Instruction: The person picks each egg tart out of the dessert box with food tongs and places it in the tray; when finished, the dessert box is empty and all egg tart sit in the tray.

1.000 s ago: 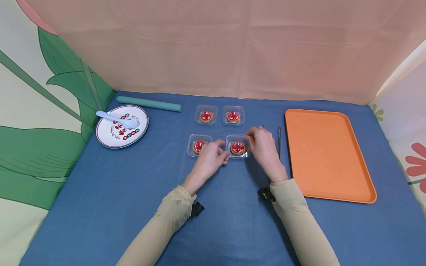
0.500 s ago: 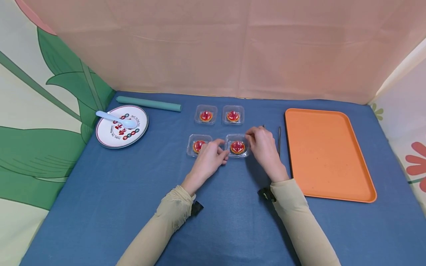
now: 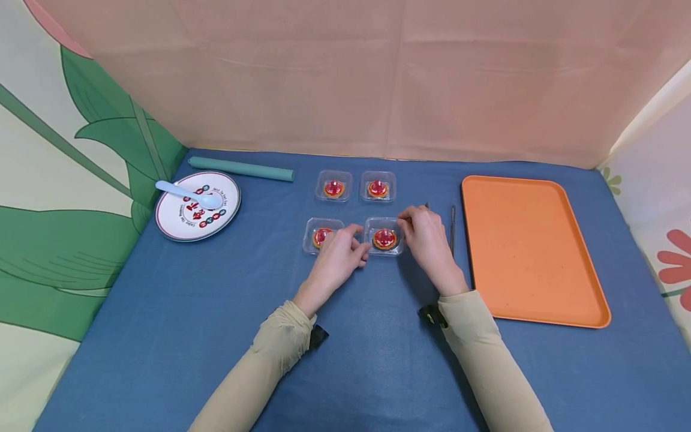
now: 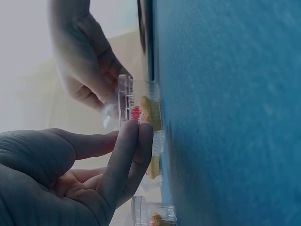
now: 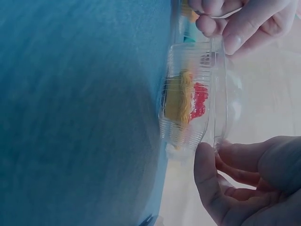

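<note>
In the head view, a clear plastic box holding a round tart with a red top rests on the blue cloth. The left hand grips its left rim, and the right hand pinches the rim at the far right corner. In the right wrist view a domed lid covers the box, with thumb and finger of the right hand at its edge. The left wrist view has the left fingertips on the box rim. Left of it stands another boxed tart, partly hidden by the left hand.
Two more boxed tarts stand behind. At the left lie a plate with a pale blue spoon and a green roll. An orange tray lies at the right, beside a thin dark utensil.
The gripped box and the left hand have shifted very slightly to the left. The right hand has stayed nearly still, and both hands keep hold of the rim.
</note>
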Demonstrator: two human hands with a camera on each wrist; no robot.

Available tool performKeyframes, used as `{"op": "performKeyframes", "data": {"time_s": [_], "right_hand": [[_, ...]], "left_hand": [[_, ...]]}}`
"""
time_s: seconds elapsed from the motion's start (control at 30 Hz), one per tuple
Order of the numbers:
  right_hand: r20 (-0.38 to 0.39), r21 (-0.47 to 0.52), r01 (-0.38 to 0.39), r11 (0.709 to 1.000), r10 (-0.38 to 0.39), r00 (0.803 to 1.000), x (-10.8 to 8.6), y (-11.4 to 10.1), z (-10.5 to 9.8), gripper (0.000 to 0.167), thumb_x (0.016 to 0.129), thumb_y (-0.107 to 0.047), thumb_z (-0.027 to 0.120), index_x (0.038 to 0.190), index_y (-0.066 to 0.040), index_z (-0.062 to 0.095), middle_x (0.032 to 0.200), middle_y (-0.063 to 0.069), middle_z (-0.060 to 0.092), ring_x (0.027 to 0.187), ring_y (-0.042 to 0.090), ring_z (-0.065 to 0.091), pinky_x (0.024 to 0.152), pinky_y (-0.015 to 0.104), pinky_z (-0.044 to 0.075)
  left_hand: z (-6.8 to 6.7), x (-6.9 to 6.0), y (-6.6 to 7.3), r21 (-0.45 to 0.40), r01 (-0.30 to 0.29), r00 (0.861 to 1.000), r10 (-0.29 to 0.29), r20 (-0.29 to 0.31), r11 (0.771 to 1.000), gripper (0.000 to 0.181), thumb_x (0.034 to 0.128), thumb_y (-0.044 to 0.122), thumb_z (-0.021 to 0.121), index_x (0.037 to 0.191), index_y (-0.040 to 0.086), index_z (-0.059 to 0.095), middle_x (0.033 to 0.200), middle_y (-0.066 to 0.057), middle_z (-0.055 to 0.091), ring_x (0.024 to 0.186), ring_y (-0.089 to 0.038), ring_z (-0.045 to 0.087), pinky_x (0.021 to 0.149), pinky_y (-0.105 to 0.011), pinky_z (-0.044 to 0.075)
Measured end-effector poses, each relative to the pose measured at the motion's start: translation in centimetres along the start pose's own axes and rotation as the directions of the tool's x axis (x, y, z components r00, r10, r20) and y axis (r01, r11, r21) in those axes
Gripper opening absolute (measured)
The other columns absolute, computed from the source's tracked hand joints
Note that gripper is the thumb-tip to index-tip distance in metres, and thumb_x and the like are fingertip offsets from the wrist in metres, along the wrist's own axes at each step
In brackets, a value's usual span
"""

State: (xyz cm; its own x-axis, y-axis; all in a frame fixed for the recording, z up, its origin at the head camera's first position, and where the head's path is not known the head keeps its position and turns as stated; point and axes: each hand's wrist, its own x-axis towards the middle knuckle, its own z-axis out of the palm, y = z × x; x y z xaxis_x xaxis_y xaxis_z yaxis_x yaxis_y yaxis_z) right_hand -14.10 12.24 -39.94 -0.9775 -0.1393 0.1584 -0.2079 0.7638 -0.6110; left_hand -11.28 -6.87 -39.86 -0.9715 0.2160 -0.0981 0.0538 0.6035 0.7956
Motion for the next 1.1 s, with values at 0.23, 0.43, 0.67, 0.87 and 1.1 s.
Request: {"op": "performKeyframes", "data": {"time_s": [0.23, 0.43, 0.67, 0.87, 1.1], "right_hand": [[-0.03, 0.009, 0.04, 0.999, -0.04, 0.999, -0.2, -0.3, -0.4, 0.016, 0.105, -0.002, 0.067, 0.111, 0.011, 0.075, 0.097, 0.025, 0.07, 0.08, 0.036, 0.065, 0.069, 0.047, 0.056], [-0.068, 0.125, 0.071, 0.99, -0.063, 0.996, -0.3, -0.9, -2.1, 0.019, 0.105, -0.004, 0.069, 0.121, 0.004, 0.075, 0.094, 0.02, 0.069, 0.067, 0.03, 0.067, 0.059, 0.037, 0.053], [-0.046, 0.301, 0.065, 0.951, -0.053, 0.998, -0.6, -1.9, -3.7, 0.026, 0.106, -0.005, 0.067, 0.132, -0.003, 0.072, 0.094, 0.018, 0.07, 0.065, 0.027, 0.067, 0.06, 0.023, 0.055], [0.009, 0.446, 0.024, 0.895, -0.032, 0.999, -0.9, -2.2, -4.4, 0.026, 0.106, -0.006, 0.067, 0.131, 0.001, 0.071, 0.098, 0.022, 0.067, 0.071, 0.024, 0.067, 0.068, 0.02, 0.059], [0.047, 0.493, 0.027, 0.869, -0.058, 0.997, -1.1, -2.0, -4.7, 0.019, 0.106, -0.007, 0.068, 0.121, 0.002, 0.074, 0.101, 0.021, 0.072, 0.075, 0.023, 0.069, 0.076, 0.022, 0.061]], "left_hand": [[-0.4, -0.1, 0.2, 0.016, -0.024, 0.999, 0.025, -0.028, 1.0, 0.041, 0.1033, 0.007, 0.073, 0.139, -0.01, 0.063, 0.083, -0.009, 0.078, 0.067, -0.013, 0.075, 0.071, -0.032, 0.063], [-2.0, -0.5, 0.8, -0.078, -0.114, 0.986, 0.104, -0.129, 0.99, 0.035, 0.1021, 0.006, 0.074, 0.134, -0.007, 0.066, 0.087, -0.012, 0.079, 0.073, -0.018, 0.078, 0.07, -0.031, 0.064], [-3.2, -0.5, 0.9, -0.16, -0.158, 0.981, 0.137, -0.134, 0.974, 0.014, 0.103, 0.003, 0.072, 0.115, -0.003, 0.072, 0.089, -0.013, 0.08, 0.077, -0.022, 0.08, 0.073, -0.029, 0.064], [-3.6, -0.6, 0.6, -0.203, -0.186, 0.978, 0.161, -0.133, 0.962, 0.011, 0.1039, 0.002, 0.07, 0.113, -0.004, 0.071, 0.098, -0.02, 0.078, 0.082, -0.033, 0.079, 0.075, -0.031, 0.065], [-4.0, -0.7, 0.3, -0.214, -0.227, 0.968, 0.197, -0.154, 0.95, 0.014, 0.1035, 0.002, 0.07, 0.115, -0.005, 0.075, 0.099, -0.023, 0.073, 0.07, -0.03, 0.077, 0.069, -0.046, 0.065]]}}
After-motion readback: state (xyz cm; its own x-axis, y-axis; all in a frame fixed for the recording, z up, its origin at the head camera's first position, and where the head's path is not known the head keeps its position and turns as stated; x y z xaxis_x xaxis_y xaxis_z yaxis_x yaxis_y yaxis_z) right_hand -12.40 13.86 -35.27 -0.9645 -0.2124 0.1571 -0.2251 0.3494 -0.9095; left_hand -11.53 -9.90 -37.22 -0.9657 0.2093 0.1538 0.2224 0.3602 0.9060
